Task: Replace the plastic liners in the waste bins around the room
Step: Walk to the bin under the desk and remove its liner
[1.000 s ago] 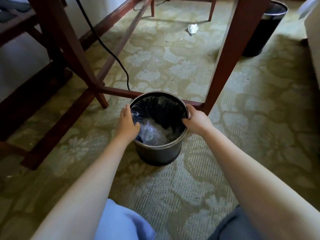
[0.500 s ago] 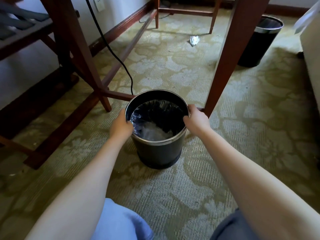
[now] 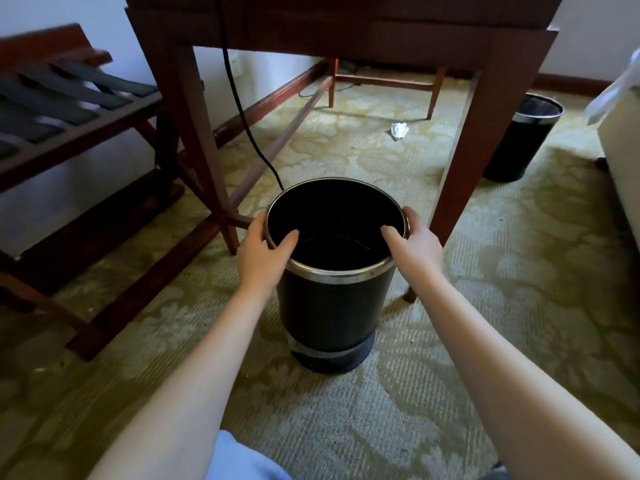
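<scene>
Half a second ago the view looked down into the bin; now it sits lower and takes in far more of the room. At far left a wooden luggage rack (image 3: 69, 109) with dark straps stands by the wall. Next to it are the legs of the bench (image 3: 346, 26), and a black cable (image 3: 249, 133) hangs down behind the bin. The left hand (image 3: 263, 251) grips the metal rim of the black waste bin (image 3: 332, 306), thumb hooked inside and fingers curled round the outside. The bin stands on the patterned carpet (image 3: 346, 427) in front of the person, between the bench legs, and looks much taller than before. A second metal band (image 3: 329, 353) and a darker base now show at its foot, so I judge the body is being drawn up off an inner part, though the join is not clear. The glossy liner and the crumpled clear plastic seen earlier no longer show. The inside reads dark, with only a thin wavy line (image 3: 346, 237) that may be the liner's edge. The right hand (image 3: 412, 244) mirrors the left on the opposite rim, thumb inside. Both have shifted from resting outside to hooking over. This bin's old liner is probably not yet out. Farther right lie a crumpled scrap (image 3: 399, 130) and a second bin (image 3: 523, 140).
</scene>
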A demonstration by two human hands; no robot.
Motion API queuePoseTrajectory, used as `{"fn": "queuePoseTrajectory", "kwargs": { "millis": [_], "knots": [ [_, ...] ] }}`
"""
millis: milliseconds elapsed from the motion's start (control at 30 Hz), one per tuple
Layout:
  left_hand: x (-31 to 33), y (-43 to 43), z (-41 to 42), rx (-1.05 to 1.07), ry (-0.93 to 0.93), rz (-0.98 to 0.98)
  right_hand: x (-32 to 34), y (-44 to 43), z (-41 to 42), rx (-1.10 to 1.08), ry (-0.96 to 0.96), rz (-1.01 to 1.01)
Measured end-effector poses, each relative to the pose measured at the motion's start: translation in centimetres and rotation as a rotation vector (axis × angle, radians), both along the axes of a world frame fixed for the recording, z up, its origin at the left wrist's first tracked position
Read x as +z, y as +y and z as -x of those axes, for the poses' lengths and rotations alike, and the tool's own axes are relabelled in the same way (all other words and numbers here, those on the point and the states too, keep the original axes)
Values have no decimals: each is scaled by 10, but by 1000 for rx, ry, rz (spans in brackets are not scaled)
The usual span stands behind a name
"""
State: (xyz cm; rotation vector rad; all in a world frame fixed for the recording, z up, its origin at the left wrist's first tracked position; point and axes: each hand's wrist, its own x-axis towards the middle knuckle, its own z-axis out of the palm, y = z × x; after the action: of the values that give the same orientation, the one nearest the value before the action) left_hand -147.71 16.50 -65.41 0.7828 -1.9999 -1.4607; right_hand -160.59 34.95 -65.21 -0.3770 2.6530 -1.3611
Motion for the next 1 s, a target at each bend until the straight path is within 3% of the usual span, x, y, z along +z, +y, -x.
{"fn": "queuePoseTrajectory", "kwargs": {
  "millis": [567, 1000],
  "knots": [
    [94, -11, -30, 100, 312, 204, 91, -8, -21, 117, 286, 212],
    [93, -82, -109, 305, 104, 410, 56, -101, -65, 377, 175, 241]
  ]
}}
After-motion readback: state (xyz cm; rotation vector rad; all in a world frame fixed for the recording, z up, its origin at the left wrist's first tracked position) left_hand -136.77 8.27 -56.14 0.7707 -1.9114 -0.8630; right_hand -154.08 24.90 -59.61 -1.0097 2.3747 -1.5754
